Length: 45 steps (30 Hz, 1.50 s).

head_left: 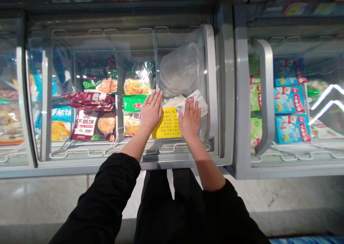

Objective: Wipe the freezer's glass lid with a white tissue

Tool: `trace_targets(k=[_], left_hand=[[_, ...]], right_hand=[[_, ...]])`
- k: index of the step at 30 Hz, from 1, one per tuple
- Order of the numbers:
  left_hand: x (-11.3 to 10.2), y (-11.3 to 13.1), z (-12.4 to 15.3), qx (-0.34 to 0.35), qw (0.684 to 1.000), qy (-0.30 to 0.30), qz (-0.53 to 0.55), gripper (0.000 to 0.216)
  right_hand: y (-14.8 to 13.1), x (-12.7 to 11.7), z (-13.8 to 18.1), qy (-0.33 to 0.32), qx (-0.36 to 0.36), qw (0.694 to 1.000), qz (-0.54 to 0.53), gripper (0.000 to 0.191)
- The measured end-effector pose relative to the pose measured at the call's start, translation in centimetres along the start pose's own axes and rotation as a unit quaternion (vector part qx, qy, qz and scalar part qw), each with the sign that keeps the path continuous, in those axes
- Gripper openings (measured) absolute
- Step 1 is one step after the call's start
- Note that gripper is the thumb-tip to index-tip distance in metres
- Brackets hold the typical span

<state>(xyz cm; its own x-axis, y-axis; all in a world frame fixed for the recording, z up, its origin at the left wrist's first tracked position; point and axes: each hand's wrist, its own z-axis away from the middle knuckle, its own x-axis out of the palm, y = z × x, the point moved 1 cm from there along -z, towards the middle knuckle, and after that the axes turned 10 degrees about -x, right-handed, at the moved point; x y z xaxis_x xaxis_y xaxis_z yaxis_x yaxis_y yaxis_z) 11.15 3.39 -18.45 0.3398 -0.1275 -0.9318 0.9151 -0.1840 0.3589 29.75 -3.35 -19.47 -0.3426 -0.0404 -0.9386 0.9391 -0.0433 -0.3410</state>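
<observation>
"Two-handed at a freezer (227, 93), reaching over the glass lid (137, 39): gripping anything?"

"Clasping nothing with the left hand (152, 110), pressing flat at the left edge of a yellow notice (167, 124); with the right hand (190, 119), pinning a white cloth (202, 103), possibly a tissue, against the glass lid, splaying rather than clenching."

"Showing where?"

"Peeking out beyond the right hand, lying crumpled just beside the pale handle (211, 79)."

"Handling how?"

"Looking light, limp and soft; probably sliding easily over smooth glass, perhaps tearing if made of paper."

"Taking hold where?"

"Best pinching by the loose upper corner, or covering with a flat palm, being too floppy for pushing by an edge."
</observation>
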Motion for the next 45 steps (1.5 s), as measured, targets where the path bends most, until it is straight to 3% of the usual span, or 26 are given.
trace_targets(k=[3, 7, 11, 16, 20, 23, 25, 30, 36, 42, 45], left_hand=[[-0.1, 0.0, 0.0, 0.002, 1.000, -0.002, 0.000, 0.065], [-0.1, -0.1, 0.1, 0.002, 1.000, -0.002, -0.005, 0.065], [-0.2, 0.0, 0.1, 0.000, 1.000, -0.005, -0.002, 0.066], [-0.5, 0.2, 0.0, -0.010, 1.000, -0.015, 0.012, 0.067], [-0.5, 0.2, 0.0, -0.010, 1.000, -0.021, 0.018, 0.067], [-0.5, 0.1, 0.0, -0.008, 1.000, -0.017, 0.014, 0.067], [-0.4, 0.1, 0.0, -0.010, 1.000, -0.017, 0.012, 0.067], [-0.5, 0.3, 0.1, -0.015, 1.000, -0.017, 0.012, 0.069], [-0.5, 0.3, 0.0, -0.024, 0.999, -0.022, 0.008, 0.067], [-0.2, -0.1, -0.1, -0.022, 0.999, -0.021, 0.031, 0.070], [-0.3, 0.1, 0.0, -0.025, 0.999, -0.022, 0.036, 0.070]], right_hand=[[-1.3, 0.0, -0.4, -0.023, -0.068, 0.997, -0.006, 0.068], [-0.5, -1.1, 2.9, -0.078, -0.170, 0.982, 0.000, 0.063], [1.3, -1.3, 5.3, -0.066, -0.134, 0.989, -0.009, 0.066], [0.5, -0.2, 2.3, -0.005, -0.044, 0.999, -0.018, 0.070], [-1.2, -0.3, 1.7, -0.055, -0.120, 0.991, -0.004, 0.065], [-0.9, -0.8, 4.4, -0.099, -0.201, 0.975, -0.002, 0.061], [0.2, -1.2, 6.5, -0.105, -0.212, 0.972, -0.007, 0.060], [2.2, -1.2, 8.4, -0.072, -0.138, 0.988, -0.012, 0.065], [0.1, 0.1, 5.6, -0.011, -0.042, 0.999, -0.031, 0.070], [0.3, -0.8, 7.5, -0.115, -0.203, 0.972, -0.024, 0.064], [2.2, -1.6, 9.3, -0.133, -0.214, 0.968, -0.017, 0.063]])
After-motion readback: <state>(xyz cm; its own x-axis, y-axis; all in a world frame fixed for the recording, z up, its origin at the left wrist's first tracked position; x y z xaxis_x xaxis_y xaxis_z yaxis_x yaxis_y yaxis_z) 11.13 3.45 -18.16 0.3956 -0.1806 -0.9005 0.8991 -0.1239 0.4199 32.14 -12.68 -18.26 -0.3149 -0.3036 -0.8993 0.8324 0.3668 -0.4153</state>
